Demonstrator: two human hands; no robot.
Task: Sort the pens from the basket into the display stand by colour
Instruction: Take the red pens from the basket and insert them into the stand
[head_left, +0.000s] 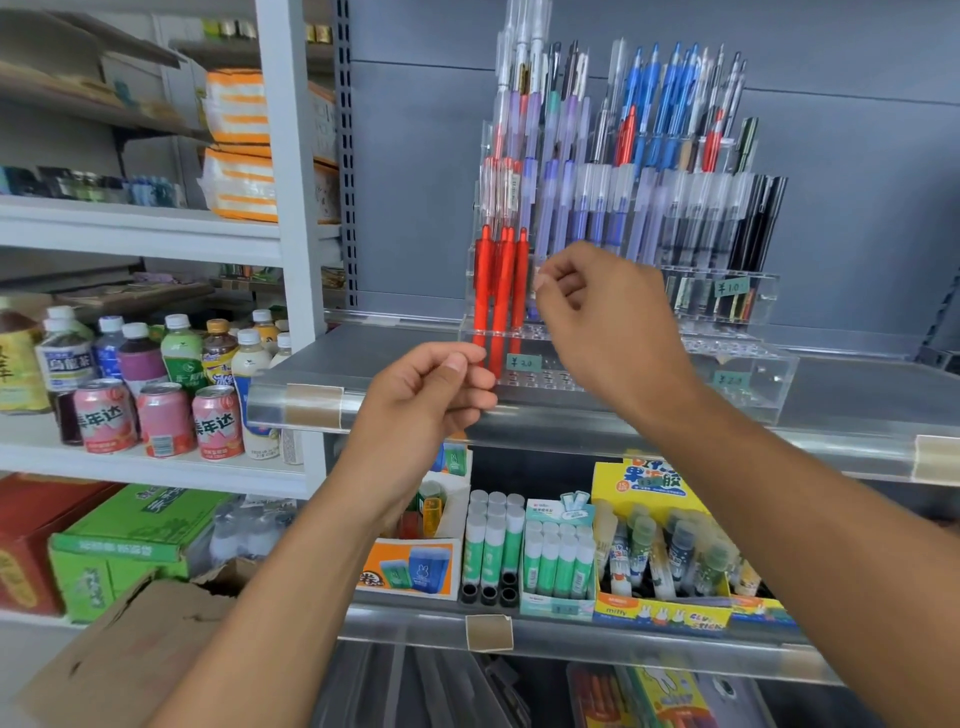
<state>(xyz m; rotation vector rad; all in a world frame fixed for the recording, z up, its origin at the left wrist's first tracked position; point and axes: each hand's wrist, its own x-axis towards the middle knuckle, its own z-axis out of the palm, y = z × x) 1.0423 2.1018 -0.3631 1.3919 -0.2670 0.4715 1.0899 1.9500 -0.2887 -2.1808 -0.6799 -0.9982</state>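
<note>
A clear acrylic display stand (748, 364) sits on a shelf (332, 358), its stepped tiers holding pens upright in rows: red pens (500, 280) at the front left, purple and blue capped pens (587, 208) in the middle row, black pens (758, 223) at the right, and blue retractable pens (665, 93) in the top tier. Price tags are stuck on the stand's front edges. The left hand (431, 389) hovers just below the red pens, thumb and forefinger pressed together at the lower end of one of them, seemingly pinching it, though the contact is blurred. The right hand (608, 317) is raised just right of the red pens, its fingers curled loosely inward; whether they hold anything cannot be told. On the shelf below stand boxes of glue sticks (524, 545). On white shelving to the left stand drink bottles and pink cans (161, 418).
</note>
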